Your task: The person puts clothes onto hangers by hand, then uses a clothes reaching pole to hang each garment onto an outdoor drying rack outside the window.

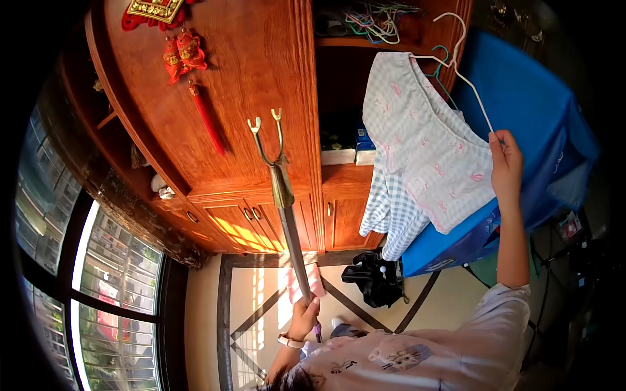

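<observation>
My left hand (303, 318) is wrapped around the lower shaft of a clothes pole (293, 238). The pole stands tilted, its two-pronged metal fork (268, 144) pointing up with nothing in it. At the right, my right hand (506, 163) is closed on one end of a white wire hanger (481, 98). Pale checked shorts (427, 146) with pink bow prints hang from that hanger. Partly hidden behind them is a blue-and-white gingham garment (396, 208). A green hanger (446, 83) shows behind the white one; what it carries is mostly covered.
A tall wooden cabinet (254, 78) fills the background, with more hangers (378, 25) on its shelf. A large blue cover (521, 91) stands at the right. On the tiled floor lies a black bag (375, 280). Barred windows (117, 260) are at the left.
</observation>
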`<move>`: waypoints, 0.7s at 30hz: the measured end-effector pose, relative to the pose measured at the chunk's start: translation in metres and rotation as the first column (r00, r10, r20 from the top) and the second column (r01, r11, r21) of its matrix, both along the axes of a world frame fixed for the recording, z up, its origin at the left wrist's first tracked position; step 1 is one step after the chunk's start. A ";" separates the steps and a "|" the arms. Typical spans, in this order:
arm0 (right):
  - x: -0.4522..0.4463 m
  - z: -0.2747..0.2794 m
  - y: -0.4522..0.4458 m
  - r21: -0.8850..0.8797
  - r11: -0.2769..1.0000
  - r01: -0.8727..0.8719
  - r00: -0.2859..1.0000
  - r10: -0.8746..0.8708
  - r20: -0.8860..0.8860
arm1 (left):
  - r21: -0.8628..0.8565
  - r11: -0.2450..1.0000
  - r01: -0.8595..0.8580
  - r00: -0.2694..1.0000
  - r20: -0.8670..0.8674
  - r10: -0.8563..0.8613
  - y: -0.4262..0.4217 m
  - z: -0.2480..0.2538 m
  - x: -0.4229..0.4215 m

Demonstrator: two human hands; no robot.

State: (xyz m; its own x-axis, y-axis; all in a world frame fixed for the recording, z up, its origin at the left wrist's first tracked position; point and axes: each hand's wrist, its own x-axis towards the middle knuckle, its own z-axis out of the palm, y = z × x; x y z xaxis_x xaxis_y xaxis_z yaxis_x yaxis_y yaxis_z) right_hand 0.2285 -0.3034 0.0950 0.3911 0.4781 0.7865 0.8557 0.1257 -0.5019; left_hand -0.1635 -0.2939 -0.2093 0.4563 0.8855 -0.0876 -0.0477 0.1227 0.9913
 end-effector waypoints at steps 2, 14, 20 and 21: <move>-0.035 0.007 -0.026 0.008 0.996 -0.088 0.991 0.089 -0.100 | 0.024 0.988 0.152 0.984 0.085 -0.154 -0.002 -0.003 0.008; -0.234 0.009 -0.125 -0.017 0.966 -0.256 0.906 0.234 -0.352 | 0.088 0.881 0.465 0.876 0.101 -0.472 -0.033 0.013 -0.061; -0.315 -0.002 -0.165 -0.237 0.940 -0.246 0.939 0.170 -0.300 | 0.132 0.903 0.409 0.900 0.105 -0.423 -0.054 0.043 -0.122; -0.328 -0.003 -0.171 -0.241 0.938 -0.249 0.939 0.173 -0.295 | 0.132 0.905 0.405 0.901 0.110 -0.419 -0.061 0.047 -0.130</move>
